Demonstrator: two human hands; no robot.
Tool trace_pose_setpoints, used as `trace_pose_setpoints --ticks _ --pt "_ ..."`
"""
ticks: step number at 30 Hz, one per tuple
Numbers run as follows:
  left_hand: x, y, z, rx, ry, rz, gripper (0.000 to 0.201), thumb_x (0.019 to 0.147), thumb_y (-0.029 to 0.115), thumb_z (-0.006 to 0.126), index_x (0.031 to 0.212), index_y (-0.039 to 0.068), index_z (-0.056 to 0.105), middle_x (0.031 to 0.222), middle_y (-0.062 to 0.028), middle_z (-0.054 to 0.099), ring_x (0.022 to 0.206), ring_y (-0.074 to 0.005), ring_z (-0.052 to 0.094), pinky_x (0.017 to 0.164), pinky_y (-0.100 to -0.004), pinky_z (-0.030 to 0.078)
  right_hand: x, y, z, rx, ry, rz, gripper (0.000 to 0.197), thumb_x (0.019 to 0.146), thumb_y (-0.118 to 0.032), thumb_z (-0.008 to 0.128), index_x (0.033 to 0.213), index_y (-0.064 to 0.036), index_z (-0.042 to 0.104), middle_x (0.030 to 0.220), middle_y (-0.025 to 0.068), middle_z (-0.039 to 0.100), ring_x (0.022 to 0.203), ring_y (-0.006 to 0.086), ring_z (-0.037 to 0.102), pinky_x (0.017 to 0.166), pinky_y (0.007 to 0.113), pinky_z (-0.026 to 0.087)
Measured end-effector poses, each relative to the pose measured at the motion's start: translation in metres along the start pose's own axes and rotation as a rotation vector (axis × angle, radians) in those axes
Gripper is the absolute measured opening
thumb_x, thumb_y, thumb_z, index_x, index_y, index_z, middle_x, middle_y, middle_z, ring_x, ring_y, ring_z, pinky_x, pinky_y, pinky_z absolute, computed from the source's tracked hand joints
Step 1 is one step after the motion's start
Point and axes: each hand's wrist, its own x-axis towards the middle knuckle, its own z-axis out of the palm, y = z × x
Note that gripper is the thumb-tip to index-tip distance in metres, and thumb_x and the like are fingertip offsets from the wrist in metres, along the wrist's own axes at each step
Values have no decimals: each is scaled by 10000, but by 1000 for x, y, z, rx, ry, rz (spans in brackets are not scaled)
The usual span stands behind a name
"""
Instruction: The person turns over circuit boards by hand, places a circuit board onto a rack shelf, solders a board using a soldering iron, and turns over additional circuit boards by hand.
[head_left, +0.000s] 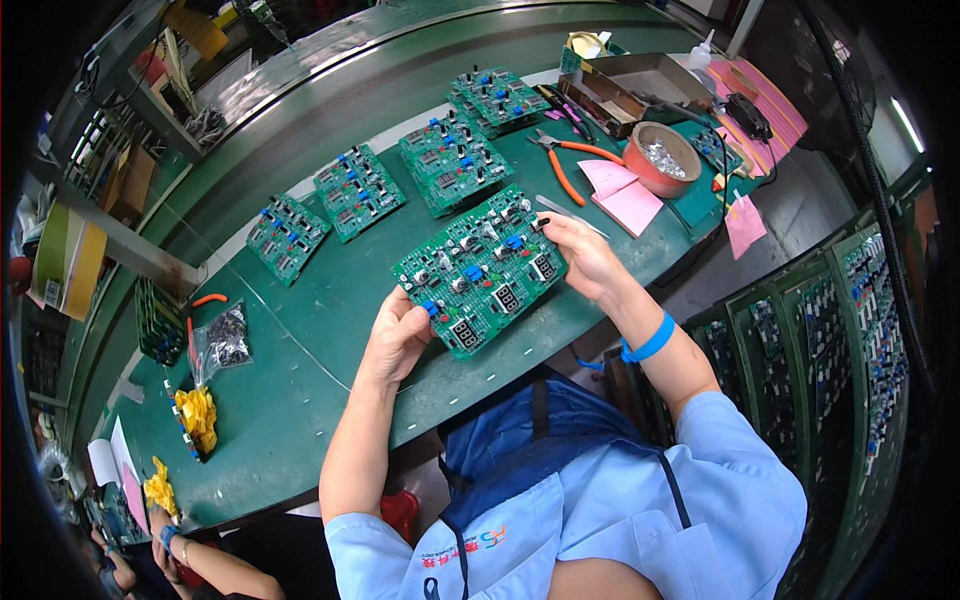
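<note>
A green circuit board [480,270] with three digit displays, blue parts and several black knobs is held up over the near edge of the bench. My left hand [398,338] grips its lower left end, thumb on top. On the opposite end, my right hand [583,258] is closed round the edge, with a blue strap on that wrist. Just behind lies a stack of similar circuit boards [455,165]. Tweezers [570,217] rest on the bench near my right hand, and cutters with orange handles [562,165] lie beyond them.
More boards [358,193] lie on the green bench [300,370]. A tape roll [662,160] holding metal bits, pink paper [620,197] and a metal tray [635,90] stand at the right. Racks of boards [830,340] are right of me. Another person's hand [165,535] is lower left.
</note>
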Motion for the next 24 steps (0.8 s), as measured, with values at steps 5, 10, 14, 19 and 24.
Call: trace_pose_setpoints --ticks 5,10,14,19,24 --pt "4 -3 3 7 -14 -6 610 630 306 645 1098 38 360 1017 -71 477 865 -158 507 695 -306 449 3 1 -4 -12 38 16 237 819 -129 376 1006 -14 465 938 39 519 863 113 480 770 258 376" --pt "14 -10 2 -32 -24 -14 539 665 276 620 1081 37 374 995 -71 490 858 -153 509 669 -301 458 5 7 -19 83 42 39 224 813 -122 384 988 -15 474 920 42 523 849 116 488 743 261 395" --pt "22 -16 5 -83 -89 -29 466 706 242 583 1071 35 379 977 -72 501 825 -148 525 630 -280 472 2 11 -31 125 106 39 219 805 -114 395 971 -2 483 919 54 525 824 130 505 730 269 413" --pt "31 -21 11 -108 -113 -54 436 734 241 550 1066 21 373 950 -91 516 798 -160 543 609 -288 487 -4 9 -41 127 212 73 218 788 -117 435 962 4 489 918 57 526 843 140 499 741 293 411" --pt "35 -27 13 -111 -123 -53 432 736 249 547 1059 18 377 940 -100 520 788 -165 549 599 -289 492 -6 10 -51 162 164 85 216 794 -121 426 958 4 488 908 62 530 826 148 511 728 297 424"
